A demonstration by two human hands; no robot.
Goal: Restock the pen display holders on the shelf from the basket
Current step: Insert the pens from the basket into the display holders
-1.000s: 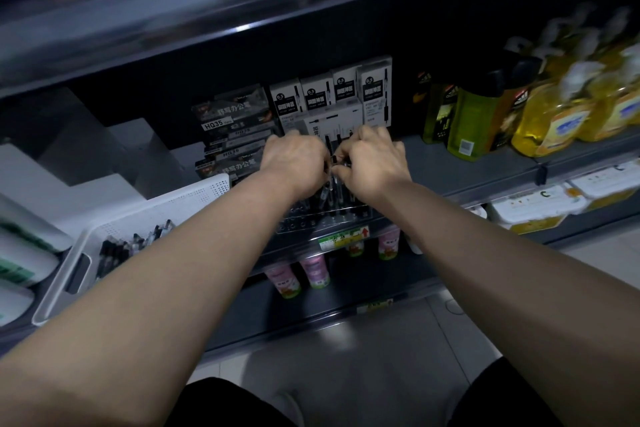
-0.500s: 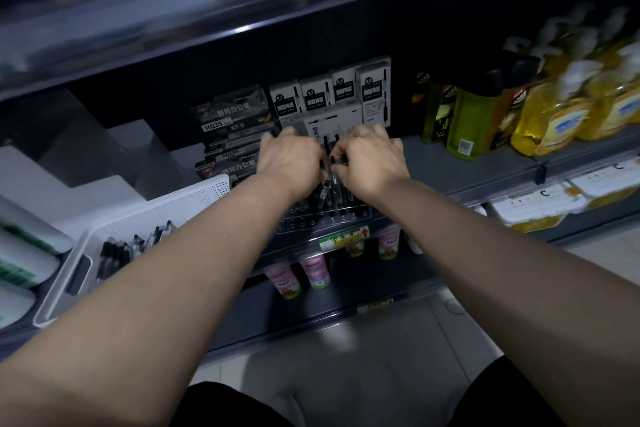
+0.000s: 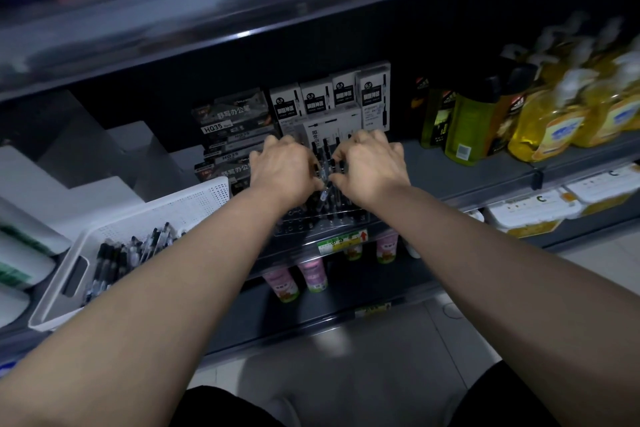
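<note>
A dark pen display holder (image 3: 322, 224) with rows of holes stands at the shelf's front edge, several black pens upright in it. My left hand (image 3: 282, 170) and my right hand (image 3: 372, 166) are both over the holder, fingers curled around pens. Between the two hands a clear-barrelled pen (image 3: 325, 189) stands tilted, pinched by fingertips of both. A white perforated basket (image 3: 194, 204) lies on the shelf to the left, holding several black pens (image 3: 128, 253); my left forearm crosses over its right end.
Boxes of pens (image 3: 332, 97) are stacked behind the holder. Yellow and green bottles (image 3: 540, 114) fill the shelf's right. White boxes (image 3: 86, 184) stand at the left. Pink bottles (image 3: 311, 274) sit on the shelf below. An upper shelf (image 3: 242, 10) overhangs.
Both hands stayed over the holder and shifted slightly apart, with the fingers working among the pens. The basket has not moved.
</note>
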